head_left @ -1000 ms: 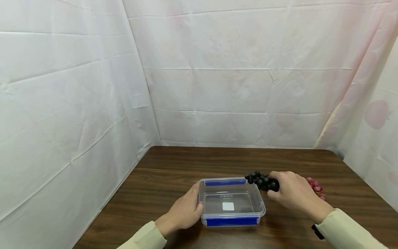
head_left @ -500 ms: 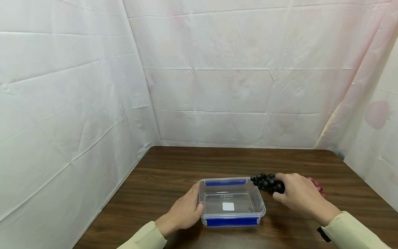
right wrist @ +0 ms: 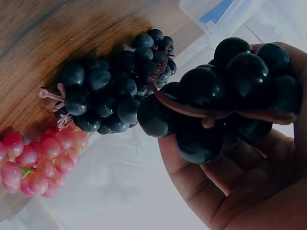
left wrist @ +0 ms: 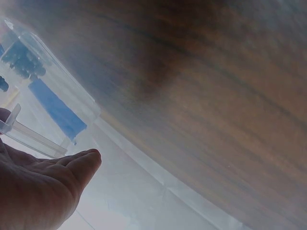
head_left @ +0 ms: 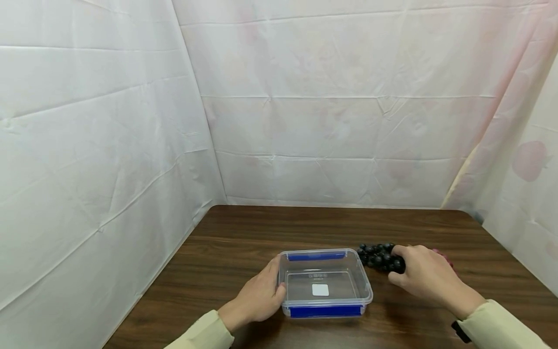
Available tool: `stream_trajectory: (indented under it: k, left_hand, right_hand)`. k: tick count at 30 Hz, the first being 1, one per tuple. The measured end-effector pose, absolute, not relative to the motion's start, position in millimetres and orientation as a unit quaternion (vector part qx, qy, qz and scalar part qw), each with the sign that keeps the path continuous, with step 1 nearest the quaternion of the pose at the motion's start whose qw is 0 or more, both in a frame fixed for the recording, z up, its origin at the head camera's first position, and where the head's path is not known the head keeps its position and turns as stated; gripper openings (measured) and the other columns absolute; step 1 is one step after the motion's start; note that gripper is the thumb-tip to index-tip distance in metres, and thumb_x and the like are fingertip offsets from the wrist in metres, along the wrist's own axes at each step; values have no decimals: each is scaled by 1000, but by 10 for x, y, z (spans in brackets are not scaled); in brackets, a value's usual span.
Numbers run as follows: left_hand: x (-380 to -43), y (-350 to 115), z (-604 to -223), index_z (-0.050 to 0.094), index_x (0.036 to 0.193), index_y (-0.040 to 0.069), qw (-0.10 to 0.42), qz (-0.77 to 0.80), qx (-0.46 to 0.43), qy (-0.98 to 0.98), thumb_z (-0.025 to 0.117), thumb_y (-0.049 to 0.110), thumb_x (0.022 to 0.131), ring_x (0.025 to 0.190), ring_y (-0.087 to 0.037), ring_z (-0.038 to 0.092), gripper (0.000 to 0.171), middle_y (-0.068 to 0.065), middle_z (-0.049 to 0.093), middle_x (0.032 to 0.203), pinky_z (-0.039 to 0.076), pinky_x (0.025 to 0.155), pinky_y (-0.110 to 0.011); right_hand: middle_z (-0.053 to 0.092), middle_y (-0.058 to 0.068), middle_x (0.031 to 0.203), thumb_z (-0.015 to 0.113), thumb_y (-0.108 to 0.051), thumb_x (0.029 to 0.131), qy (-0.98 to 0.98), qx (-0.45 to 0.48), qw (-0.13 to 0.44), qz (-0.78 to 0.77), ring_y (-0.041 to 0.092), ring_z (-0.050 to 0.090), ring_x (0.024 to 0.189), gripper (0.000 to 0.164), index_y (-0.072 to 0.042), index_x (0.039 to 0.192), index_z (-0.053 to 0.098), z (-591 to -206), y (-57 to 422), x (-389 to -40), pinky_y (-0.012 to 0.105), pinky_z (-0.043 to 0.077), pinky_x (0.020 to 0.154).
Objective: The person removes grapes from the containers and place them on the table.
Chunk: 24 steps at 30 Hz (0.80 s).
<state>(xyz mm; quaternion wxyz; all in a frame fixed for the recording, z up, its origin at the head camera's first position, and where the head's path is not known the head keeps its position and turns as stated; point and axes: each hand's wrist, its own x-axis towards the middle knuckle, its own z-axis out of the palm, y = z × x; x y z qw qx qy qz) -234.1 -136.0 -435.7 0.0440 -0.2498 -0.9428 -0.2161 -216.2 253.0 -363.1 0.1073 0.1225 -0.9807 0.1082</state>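
A clear plastic food container (head_left: pixel 320 310) with blue clips stands without a lid on the wooden table. My left hand (head_left: pixel 257 293) grips its left side, the fingers along the outer wall and the thumb at the rim. To the container's right, my right hand (head_left: pixel 423 271) holds a bunch of black grapes (head_left: pixel 379 257). In the right wrist view, the held grapes (right wrist: pixel 199 88) show a brown stem, with my fingers curled beneath them. Behind them lie more black grapes (right wrist: pixel 103 96) with a separate stem end.
A bunch of pink grapes (right wrist: pixel 45 165) lies beside the black ones, mostly hidden behind my right hand in the head view. Inside the container is a white label (head_left: pixel 320 290). White sheeting (head_left: pixel 327 121) hangs around the brown table (head_left: pixel 244 228).
My right hand has moved right and slightly toward me with the black grapes, away from over the container's rim. More of the pink grapes is now covered. The left hand and container stay put.
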Motion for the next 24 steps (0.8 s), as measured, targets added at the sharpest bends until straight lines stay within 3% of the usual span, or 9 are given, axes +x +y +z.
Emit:
stream_trajectory:
  k: [7,11,13,16,24]
  left_hand:
    - [-2337,-1360,-4350,20,160,-7,49,-216,-254,-941,45,25,101,146,-37,38,72,-26,31,162,38,115,-53]
    - [-2337,-1362,-4356,21,159,-7,48,-218,-256,-941,46,25,100,147,-37,38,72,-26,31,162,38,115,-52]
    - [-2335,-1362,-4354,20,160,-6,47,-218,-254,-941,46,25,101,147,-36,37,72,-25,31,163,38,116,-52]
    - [-2337,-1364,-4352,19,160,-5,44,-217,-251,-942,45,26,101,147,-35,37,72,-24,30,163,37,116,-51]
    - [-2341,-1364,-4355,20,160,-5,44,-217,-251,-942,46,26,101,147,-36,38,72,-24,31,163,38,116,-51]
  right_hand:
    - [74,15,108,81,-35,78,-985,113,92,94,25,68,79,50,-5,117,73,-3633,2560,-2157,40,47,53]
    - [73,16,113,80,-37,78,-987,106,76,90,20,59,71,50,-7,118,73,-3653,2567,-2148,37,41,51]
    - [74,12,107,80,-36,78,-987,105,74,93,17,49,64,48,-8,116,73,-3674,2570,-2143,34,34,49]
    - [73,4,97,80,-35,75,-985,114,87,92,16,45,61,44,-10,111,73,-3712,2577,-2144,34,34,49]
    - [73,4,98,82,-35,75,-986,118,59,98,15,62,73,48,-8,114,72,-3769,2599,-2168,37,44,51]
